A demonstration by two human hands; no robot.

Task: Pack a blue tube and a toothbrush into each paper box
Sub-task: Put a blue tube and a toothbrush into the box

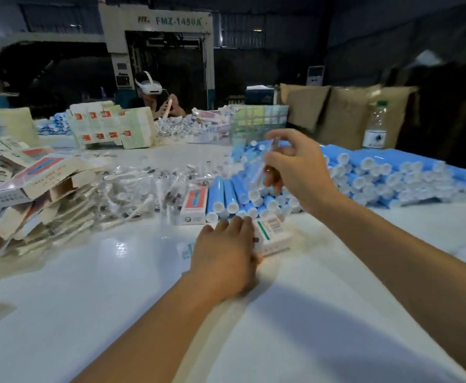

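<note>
My left hand (224, 257) lies on the white table, its fingers curled round a paper box (271, 233) that lies flat with a barcode facing up. My right hand (299, 168) is raised above the blue tubes (227, 196) and pinches a wrapped toothbrush (265, 164), which blurs and hangs tilted downward. A heap of wrapped toothbrushes (140, 189) lies left of the tubes. Another box (194, 205) with a red panel rests beside the tubes.
Folded and open paper boxes (32, 186) pile up at the left. A large stack of blue tubes (397, 175) fills the right, with a water bottle (375, 125) behind. Another person (157, 98) wearing a headset sits across the table, behind printed carton sheets (110, 124).
</note>
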